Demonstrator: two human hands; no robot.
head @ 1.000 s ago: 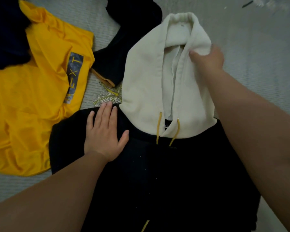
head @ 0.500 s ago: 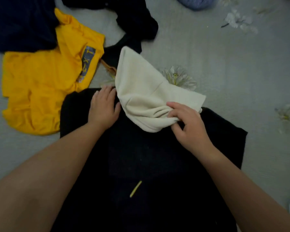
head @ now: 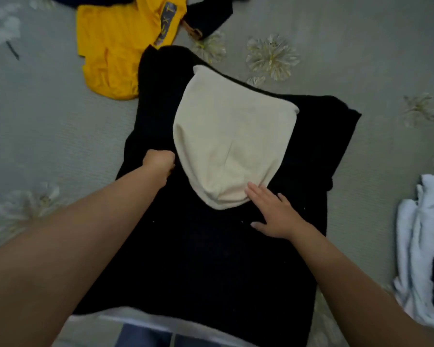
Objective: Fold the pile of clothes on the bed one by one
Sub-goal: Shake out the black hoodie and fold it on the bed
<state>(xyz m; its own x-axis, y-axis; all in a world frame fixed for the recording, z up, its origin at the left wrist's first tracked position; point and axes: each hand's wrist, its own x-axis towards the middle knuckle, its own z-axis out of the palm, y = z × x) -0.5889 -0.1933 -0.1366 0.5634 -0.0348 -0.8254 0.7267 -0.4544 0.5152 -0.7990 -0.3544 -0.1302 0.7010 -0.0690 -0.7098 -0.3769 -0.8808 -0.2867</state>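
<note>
Black hoodie (head: 211, 246) spread at the bed's near edge, cream hood (head: 231, 146) folded down onto it. Left hand (head: 159, 160) clenched, grasping black cloth beside the hood; right hand (head: 273, 211) released, flat, touching the hood's tip. Risk: tugging leftward could drag the hood askew, bunching the fold.

Two hands were in view, the left hand (head: 159, 160) and the right hand (head: 273, 212). One black hoodie (head: 211, 246) with one cream hood (head: 232, 144) lay on the bed. Beyond it were one yellow shirt (head: 115, 46), one dark garment (head: 208, 17) and one white garment (head: 416, 246).
</note>
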